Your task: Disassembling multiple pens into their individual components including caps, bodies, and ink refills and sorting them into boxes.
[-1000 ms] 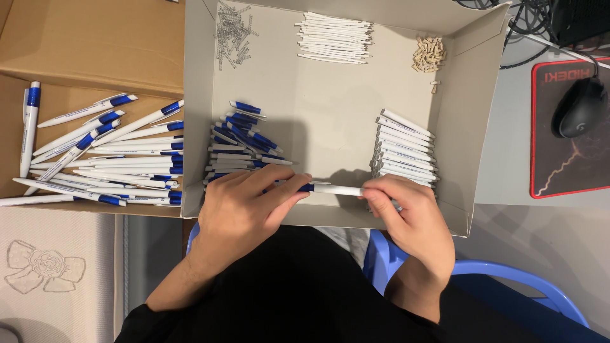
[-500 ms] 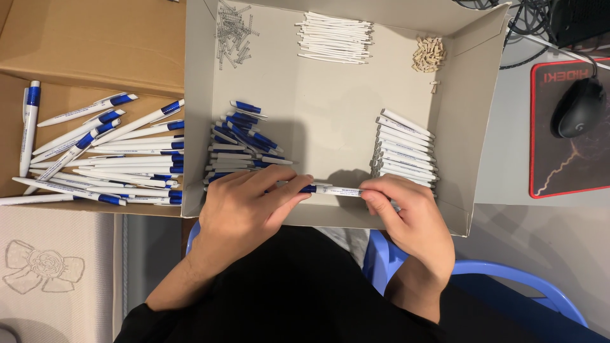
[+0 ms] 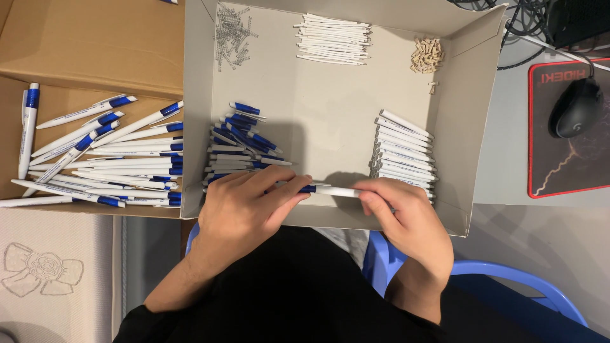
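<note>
Pen (image 3: 333, 190) held level over box (image 3: 330, 121) front edge: my left hand (image 3: 248, 206) fingers closed on blue end, right hand (image 3: 403, 219) fingers pinching white barrel, parts piles within reach.

Carrying, across a grey desk (image 3: 508, 146): an open white cardboard tray (image 3: 330, 108) sitting at the middle, a brown cardboard box (image 3: 89, 44) lying touching the tray's left wall, and a red-edged black mouse pad (image 3: 565, 159) lying at the right, just apart from the tray. Bearing a black mouse (image 3: 575, 108) on the pad's upper part. Trailing black cables (image 3: 527, 16) along the far right edge.
</note>
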